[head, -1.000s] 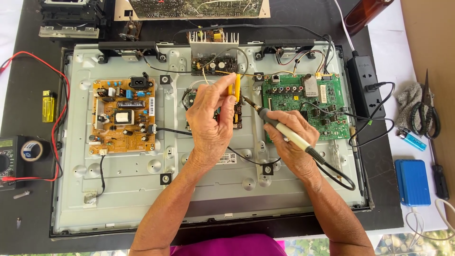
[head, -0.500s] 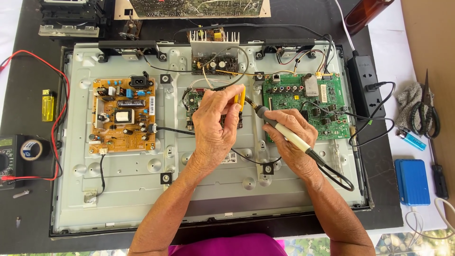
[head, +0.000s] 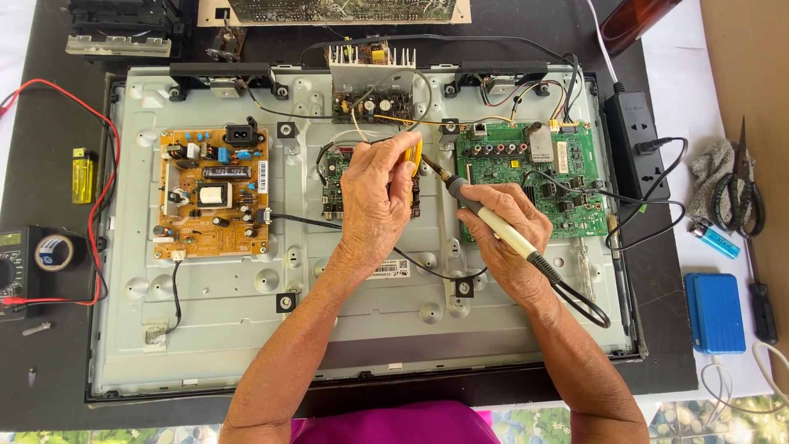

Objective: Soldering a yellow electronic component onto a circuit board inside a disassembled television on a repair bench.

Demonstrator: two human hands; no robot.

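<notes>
Two hands: both over the middle of the opened television back, seen from the head camera.
Left hand: fingers pinched shut on a yellow-handled tool — its tip is hidden behind the fingers.
Right hand: wrapped closed around a soldering iron, held like a pen, tip slanting up and left toward the yellow tool.
Small green board: directly beneath the left hand, mostly covered.
Iron's cable: loops out past the right wrist.
Neighbours: orange power board to the left — large green board just right of the iron.
Table edge: scissors and blue case well apart.
</notes>
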